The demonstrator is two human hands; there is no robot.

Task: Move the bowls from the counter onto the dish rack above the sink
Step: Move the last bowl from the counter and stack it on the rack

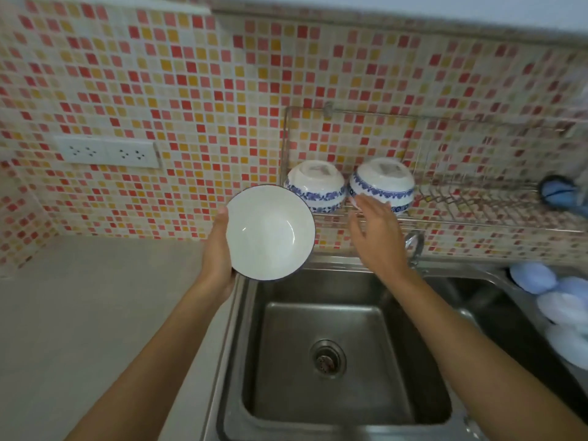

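While the left hand [216, 259] grips a white bowl [270, 232], the right hand [377, 232] hovers spread open.

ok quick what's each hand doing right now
left hand: closed on the white bowl, held over the sink edge.
right hand: open, fingers spread against the right upturned bowl on the dish rack.

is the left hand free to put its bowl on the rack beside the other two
Probably not directly: the left hand holds its bowl left of the rack, whose near end two upturned bowls fill. Free wire lies right, past the right hand.
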